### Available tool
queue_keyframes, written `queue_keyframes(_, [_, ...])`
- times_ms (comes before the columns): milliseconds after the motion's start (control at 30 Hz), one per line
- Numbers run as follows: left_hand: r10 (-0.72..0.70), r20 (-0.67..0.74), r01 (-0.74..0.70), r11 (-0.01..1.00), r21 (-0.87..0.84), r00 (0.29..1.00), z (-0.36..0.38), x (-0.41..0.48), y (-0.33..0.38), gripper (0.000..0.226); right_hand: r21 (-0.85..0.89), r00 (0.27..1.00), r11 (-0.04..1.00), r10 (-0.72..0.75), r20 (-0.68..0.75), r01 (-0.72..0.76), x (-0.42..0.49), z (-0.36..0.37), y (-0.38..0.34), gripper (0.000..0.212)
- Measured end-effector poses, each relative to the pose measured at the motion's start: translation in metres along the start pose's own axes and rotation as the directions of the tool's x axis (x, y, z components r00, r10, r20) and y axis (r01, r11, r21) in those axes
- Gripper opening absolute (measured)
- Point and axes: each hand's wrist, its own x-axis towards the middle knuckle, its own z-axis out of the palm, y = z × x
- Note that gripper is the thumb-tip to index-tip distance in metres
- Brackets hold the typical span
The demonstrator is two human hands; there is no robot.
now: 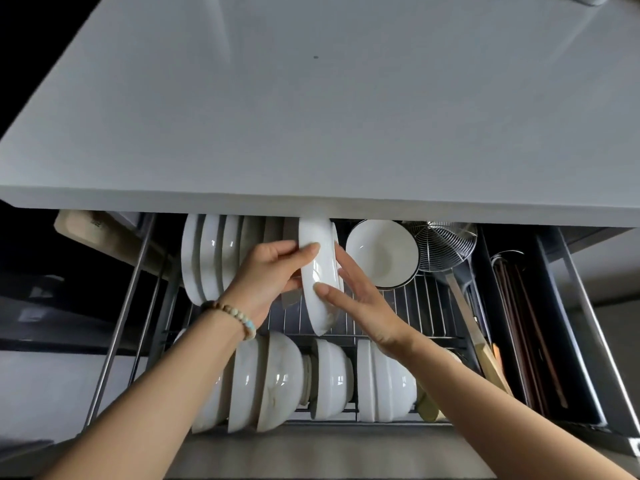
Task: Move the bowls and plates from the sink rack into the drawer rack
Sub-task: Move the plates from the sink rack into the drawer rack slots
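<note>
Now a white plate is being slotted on edge into the drawer rack.

The plate (pixel 320 275) is held upright between both hands just below the front edge of the counter (pixel 311 116): the left hand (pixel 268 271) is clamped on its left face, thumb over the rim, while the right hand (pixel 360 299) is laid open against its right side, fingers spread, steadying but not closed. Its lower edge is seen at the wires of the drawer rack (pixel 398 306), right of the standing plates (pixel 207 258) and left of an upturned bowl (pixel 382 252); whether it is seated cannot be told. Bowls (pixel 277 375) are already stacked on edge in the front row. Next, the plate is judged to need settling between two wires and leaning toward its neighbours before both hands are released.
</note>
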Motion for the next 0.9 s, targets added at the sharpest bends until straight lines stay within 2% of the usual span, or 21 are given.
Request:
queue_keyframes(233, [0.022,-0.019,-0.019,0.993,0.113,1.0,-0.011,0.024,-0.011,0.021,-0.008,0.999,1.0,-0.029,0.02,0.029,0.028,0.007,0.019,0.08])
queue_keyframes(500, [0.06,-0.031,-0.053,0.98,0.194,0.998,-0.014,0.049,-0.02,0.033,0.018,0.998,0.999,-0.039,0.054,0.039,0.059,0.007,0.023,0.07])
queue_keyframes(667, [0.068,0.0,-0.065,0.955,0.29,0.998,-0.014,0.054,-0.023,0.025,0.037,0.998,0.999,0.001,0.07,-0.004,0.062,0.009,0.033,0.076])
queue_keyframes(900, [-0.005,0.07,-0.017,0.95,0.312,0.998,-0.019,0.053,-0.022,0.024,0.042,0.992,0.999,-0.011,0.126,0.006,0.064,0.003,0.031,0.065])
